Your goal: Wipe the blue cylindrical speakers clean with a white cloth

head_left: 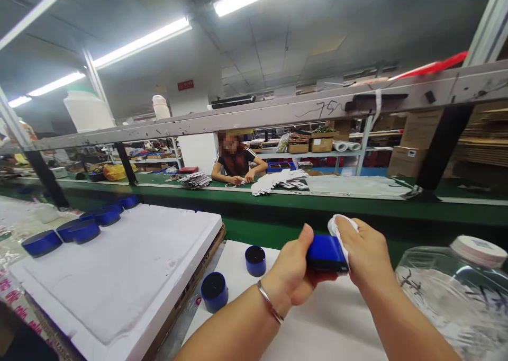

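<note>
My left hand [291, 268], with a silver bangle at the wrist, is closed around a blue cylindrical piece [326, 251] with a dark end. In my right hand [367, 250] is a white cloth [337, 224], pressed against the right side of that piece. Two shorter blue cylinders with black tops stand on the white work surface to the left: one nearer cylinder [215, 292] and one farther cylinder [255, 261]. My fingers under the held piece are partly hidden.
A white foam board [130, 265] at left carries several blue cylinders [85, 230] along its far edge. On the right stands a clear jar [456, 287] with a white lid. Beyond the green conveyor [190, 199], a co-worker [238, 162] sits by white paper pieces [278, 181]. A metal beam [254, 118] crosses above.
</note>
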A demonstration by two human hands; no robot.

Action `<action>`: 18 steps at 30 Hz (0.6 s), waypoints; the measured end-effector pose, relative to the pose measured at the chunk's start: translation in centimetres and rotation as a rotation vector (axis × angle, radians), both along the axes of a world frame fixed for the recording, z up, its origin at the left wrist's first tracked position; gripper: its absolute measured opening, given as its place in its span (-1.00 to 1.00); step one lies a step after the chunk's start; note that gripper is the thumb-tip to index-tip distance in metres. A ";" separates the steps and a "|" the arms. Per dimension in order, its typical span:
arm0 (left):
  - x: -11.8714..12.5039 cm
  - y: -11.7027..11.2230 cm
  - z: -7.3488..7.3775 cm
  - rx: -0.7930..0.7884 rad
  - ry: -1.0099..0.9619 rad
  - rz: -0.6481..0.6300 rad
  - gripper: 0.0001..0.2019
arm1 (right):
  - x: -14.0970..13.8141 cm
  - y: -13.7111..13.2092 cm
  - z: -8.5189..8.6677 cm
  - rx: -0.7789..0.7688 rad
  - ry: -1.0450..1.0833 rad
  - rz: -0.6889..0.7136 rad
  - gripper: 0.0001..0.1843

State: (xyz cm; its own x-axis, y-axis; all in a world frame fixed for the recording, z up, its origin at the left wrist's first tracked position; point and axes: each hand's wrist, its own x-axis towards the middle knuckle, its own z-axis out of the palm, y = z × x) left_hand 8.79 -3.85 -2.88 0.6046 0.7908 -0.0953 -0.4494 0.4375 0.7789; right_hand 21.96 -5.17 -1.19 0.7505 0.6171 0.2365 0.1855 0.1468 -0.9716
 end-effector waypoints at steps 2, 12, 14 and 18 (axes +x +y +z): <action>-0.6 0.3 1.1 -0.055 -0.021 -0.035 -0.21 | 0.1 0.5 0.1 -0.016 0.104 0.032 -0.59; -1.3 1.5 0.8 0.107 -0.145 0.206 -0.16 | -4.4 -3.1 0.8 0.047 -0.175 -0.083 -0.51; -1.0 1.1 0.1 0.155 -0.121 0.252 0.00 | -5.0 -3.0 0.9 0.015 -0.368 -0.193 -0.60; -0.6 -0.3 -0.3 0.205 -0.053 0.289 0.11 | -2.9 -1.3 1.5 -0.248 -0.336 -0.190 -0.68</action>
State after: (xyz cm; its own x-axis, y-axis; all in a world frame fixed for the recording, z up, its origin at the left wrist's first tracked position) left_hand 8.18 -4.14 -3.15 0.3529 0.9294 0.1083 -0.5736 0.1234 0.8098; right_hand 19.09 -6.49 0.30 0.7630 0.5443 0.3487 0.4972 -0.1494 -0.8547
